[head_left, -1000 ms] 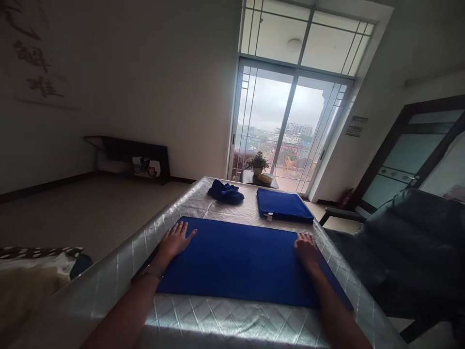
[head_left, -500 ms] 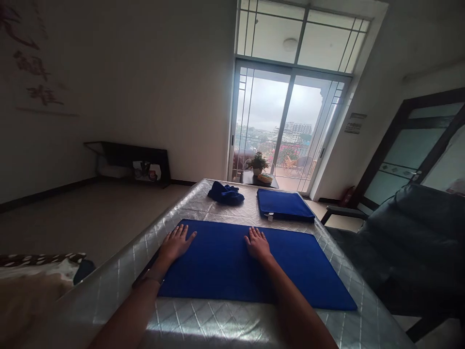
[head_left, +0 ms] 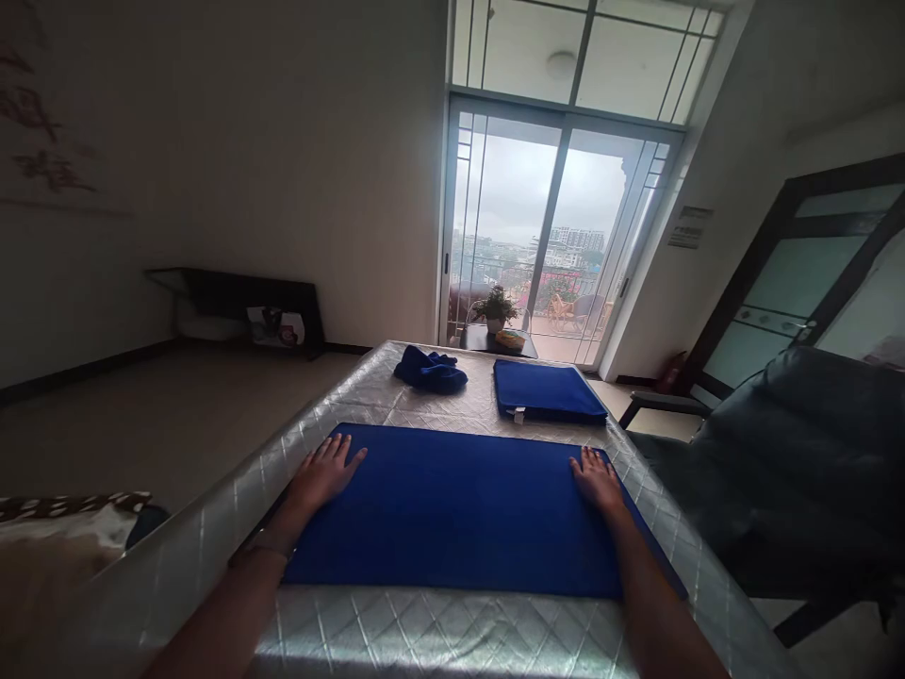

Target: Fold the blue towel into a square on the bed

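A blue cloth (head_left: 452, 519) lies flat, in a long rectangle, across the near part of the table in the head view. My left hand (head_left: 321, 476) rests palm down on its far left corner, fingers spread. On the far right corner lies my right hand (head_left: 598, 476), also flat with the fingers stretched out. Neither hand grips anything. Beyond the flat cloth, a neatly folded stack of blue cloth (head_left: 548, 389) with a small white tag sits at the right. A crumpled blue cloth (head_left: 430, 370) lies to the left of that stack.
A silver quilted cover (head_left: 438, 632) drapes the table. Along the right side stands a dark armchair (head_left: 798, 453). Past the far edge, a small black table (head_left: 487, 341) holds a potted plant (head_left: 496, 306). A black bench (head_left: 247, 302) stands by the left wall.
My right hand has moved right, from the middle of the flat cloth to its far right corner. My left hand stays at the left corner. The view has shifted slightly.
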`<state>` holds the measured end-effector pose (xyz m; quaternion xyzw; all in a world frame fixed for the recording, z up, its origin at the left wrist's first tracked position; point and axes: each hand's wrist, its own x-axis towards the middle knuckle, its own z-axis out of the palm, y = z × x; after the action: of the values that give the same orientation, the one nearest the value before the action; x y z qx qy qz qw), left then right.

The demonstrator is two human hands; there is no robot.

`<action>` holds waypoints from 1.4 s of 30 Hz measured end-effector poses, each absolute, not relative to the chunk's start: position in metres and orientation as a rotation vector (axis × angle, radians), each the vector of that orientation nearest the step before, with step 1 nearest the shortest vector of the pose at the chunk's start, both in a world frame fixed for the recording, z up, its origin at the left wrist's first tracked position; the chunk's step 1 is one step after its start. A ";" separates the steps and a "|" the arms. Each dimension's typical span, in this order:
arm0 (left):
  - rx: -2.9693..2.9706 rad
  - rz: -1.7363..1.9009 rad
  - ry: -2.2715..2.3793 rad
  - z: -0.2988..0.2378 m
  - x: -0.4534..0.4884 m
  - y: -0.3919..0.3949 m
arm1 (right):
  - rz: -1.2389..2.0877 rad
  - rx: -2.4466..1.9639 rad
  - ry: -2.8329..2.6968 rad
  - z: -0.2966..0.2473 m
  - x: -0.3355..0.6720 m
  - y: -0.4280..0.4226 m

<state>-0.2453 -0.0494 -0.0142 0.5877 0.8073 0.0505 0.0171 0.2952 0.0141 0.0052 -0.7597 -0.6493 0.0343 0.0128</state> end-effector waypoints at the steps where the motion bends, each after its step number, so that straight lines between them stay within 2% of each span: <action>1: 1.830 0.148 2.513 -0.014 -0.245 -0.050 | 0.095 -2.372 -2.010 0.004 0.298 0.015; 11: 1.956 0.106 2.565 -0.003 -0.236 -0.050 | 0.065 -2.349 -1.962 -0.003 0.295 0.016; 19: 2.452 0.178 1.823 0.006 -0.119 -0.013 | 0.083 -2.342 -1.944 -0.006 0.296 0.019; 24: 2.445 0.231 1.707 -0.007 -0.067 0.006 | 0.061 -2.344 -1.964 -0.007 0.298 0.020; 28: 2.369 0.243 1.780 -0.011 -0.088 0.006 | 0.062 -2.344 -1.974 -0.011 0.299 0.023; 37: 2.080 0.209 2.215 -0.006 -0.217 -0.006 | 0.038 -2.360 -1.992 -0.013 0.302 0.024; 42: 1.946 0.186 2.365 -0.004 -0.248 -0.005 | 0.022 -2.374 -2.001 -0.010 0.301 0.021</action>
<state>-0.2482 -0.0049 -0.0041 0.6337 0.7703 0.0605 0.0365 0.3015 0.0207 -0.0096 -0.7644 -0.6444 0.0072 0.0182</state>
